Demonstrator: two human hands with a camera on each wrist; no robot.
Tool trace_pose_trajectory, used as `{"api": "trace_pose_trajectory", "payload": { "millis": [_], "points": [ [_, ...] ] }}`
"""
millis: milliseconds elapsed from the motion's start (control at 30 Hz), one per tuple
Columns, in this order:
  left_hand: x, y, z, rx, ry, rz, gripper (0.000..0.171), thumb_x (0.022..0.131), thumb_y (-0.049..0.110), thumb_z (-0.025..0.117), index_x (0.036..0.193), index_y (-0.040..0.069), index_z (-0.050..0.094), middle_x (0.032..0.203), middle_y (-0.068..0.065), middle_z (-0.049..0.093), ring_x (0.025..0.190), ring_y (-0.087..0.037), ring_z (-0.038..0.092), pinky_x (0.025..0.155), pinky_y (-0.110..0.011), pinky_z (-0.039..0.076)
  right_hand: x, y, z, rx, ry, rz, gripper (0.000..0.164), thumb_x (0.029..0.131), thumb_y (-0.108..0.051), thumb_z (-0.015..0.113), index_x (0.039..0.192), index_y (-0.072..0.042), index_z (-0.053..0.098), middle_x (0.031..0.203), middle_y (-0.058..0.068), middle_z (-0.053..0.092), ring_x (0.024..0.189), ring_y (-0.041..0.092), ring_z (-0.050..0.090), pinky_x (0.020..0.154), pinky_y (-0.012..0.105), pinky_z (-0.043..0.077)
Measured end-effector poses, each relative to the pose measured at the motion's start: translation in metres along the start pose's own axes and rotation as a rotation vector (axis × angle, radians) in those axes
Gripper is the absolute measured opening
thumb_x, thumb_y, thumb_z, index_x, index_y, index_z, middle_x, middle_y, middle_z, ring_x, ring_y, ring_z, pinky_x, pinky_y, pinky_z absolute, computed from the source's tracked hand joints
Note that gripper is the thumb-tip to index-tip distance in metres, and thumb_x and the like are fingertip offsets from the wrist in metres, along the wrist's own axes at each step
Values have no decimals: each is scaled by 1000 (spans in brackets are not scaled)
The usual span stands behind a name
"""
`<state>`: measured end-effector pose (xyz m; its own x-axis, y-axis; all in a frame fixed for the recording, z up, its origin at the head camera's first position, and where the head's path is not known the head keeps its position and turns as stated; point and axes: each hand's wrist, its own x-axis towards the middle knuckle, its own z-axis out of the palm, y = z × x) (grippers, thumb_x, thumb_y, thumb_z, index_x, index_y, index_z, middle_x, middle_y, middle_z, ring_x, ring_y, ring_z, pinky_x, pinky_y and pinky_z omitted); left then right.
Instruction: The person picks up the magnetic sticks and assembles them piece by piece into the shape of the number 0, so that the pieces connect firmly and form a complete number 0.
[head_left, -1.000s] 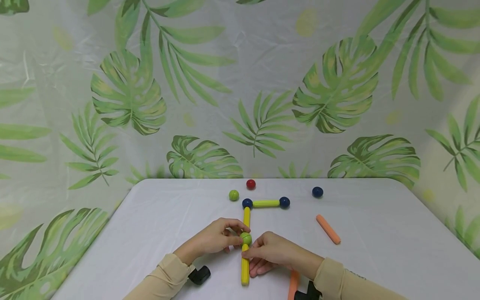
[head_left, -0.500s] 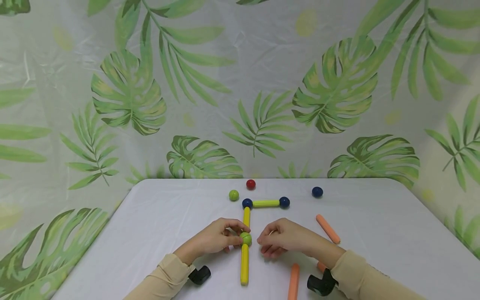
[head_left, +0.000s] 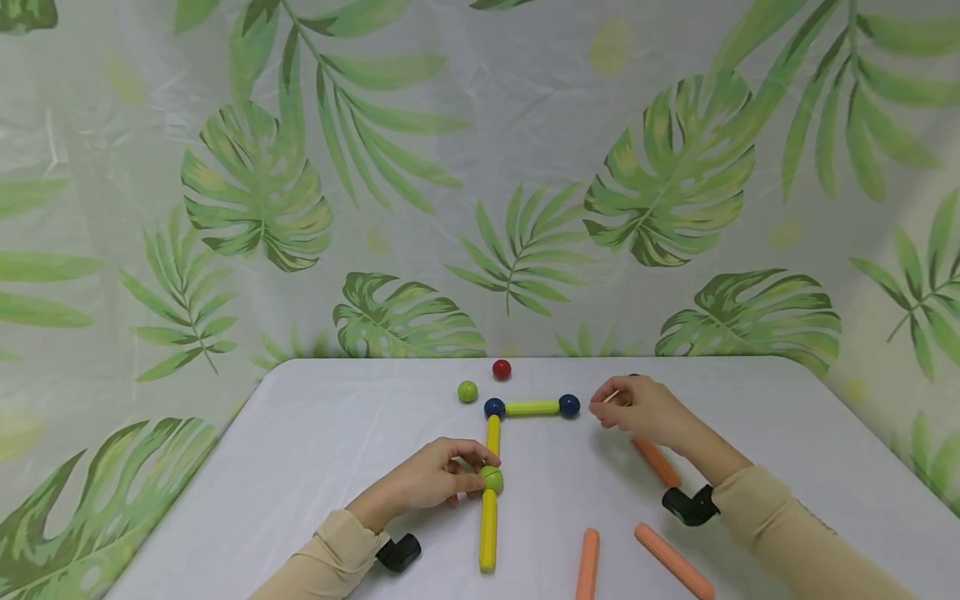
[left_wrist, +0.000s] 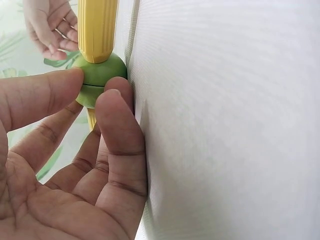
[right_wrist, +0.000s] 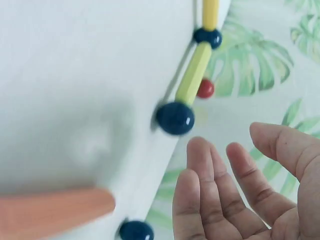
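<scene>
My left hand point(head_left: 431, 473) pinches a green ball point(head_left: 492, 478) between thumb and fingers, low over the white tabletop. Two yellow rods meet that ball: the near rod point(head_left: 488, 532) points towards me and the far rod point(head_left: 492, 435) runs to a navy ball point(head_left: 494, 407). From there a lime rod point(head_left: 532, 407) extends right to another navy ball point(head_left: 569, 406). My right hand point(head_left: 643, 408) hovers just right of this end ball, fingers loosely bent and holding nothing. In the right wrist view a loose navy ball point(right_wrist: 136, 230) shows; the hand mostly hides it in the head view.
An orange rod point(head_left: 657, 463) lies partly under the right hand. Two more, a near orange rod point(head_left: 588, 562) and a slanted orange rod point(head_left: 674, 561), lie at the front right. A loose green ball point(head_left: 468, 392) and a red ball point(head_left: 502, 369) sit towards the back.
My right hand has let go of the near yellow rod and moved right and away from me, past the navy end ball. My left hand stays on the green ball.
</scene>
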<state>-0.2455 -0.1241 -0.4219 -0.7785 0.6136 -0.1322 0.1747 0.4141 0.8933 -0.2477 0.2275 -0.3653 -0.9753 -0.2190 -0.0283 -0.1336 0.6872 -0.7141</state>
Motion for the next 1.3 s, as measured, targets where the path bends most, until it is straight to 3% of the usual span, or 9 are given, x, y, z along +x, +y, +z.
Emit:
{"api": "trace_pose_trajectory", "payload": {
  "millis": [267,600,800,1067,1300],
  "points": [
    [1,0,0,-7,5,-3,26,102,7,71,127,12,75,109,-4,66,81,-15,66,63,-25,51,15,33,-27,-179,109,15,33,104,-35,68,122,-8,71,107,14,77,95,28,72,72,35,52],
    [0,0,0,-10,7,-10,26,102,7,71,127,12,75,110,-4,66,82,-15,66,64,-25,50,34,50,-39,-242,148,73,43,105,-32,68,136,-3,64,123,30,71,112,48,67,89,58,55],
    [0,0,0,-12,9,-11,26,102,6,70,127,12,75,110,-3,65,81,-14,65,63,-25,50,46,60,-38,-269,125,95,51,105,-30,67,146,-2,59,133,37,63,118,53,63,94,64,53],
    [1,0,0,-23,6,-13,27,102,4,70,127,10,75,109,-4,65,82,-14,66,64,-25,50,58,70,-36,-292,90,117,56,105,-29,66,152,-2,53,141,41,57,123,55,61,95,64,53],
    [1,0,-1,-32,1,-19,26,102,5,70,128,10,75,110,-5,65,82,-15,66,64,-26,50,65,74,-34,-294,83,128,53,105,-26,67,150,-1,55,134,38,60,110,47,65,85,54,56]
  ]
}}
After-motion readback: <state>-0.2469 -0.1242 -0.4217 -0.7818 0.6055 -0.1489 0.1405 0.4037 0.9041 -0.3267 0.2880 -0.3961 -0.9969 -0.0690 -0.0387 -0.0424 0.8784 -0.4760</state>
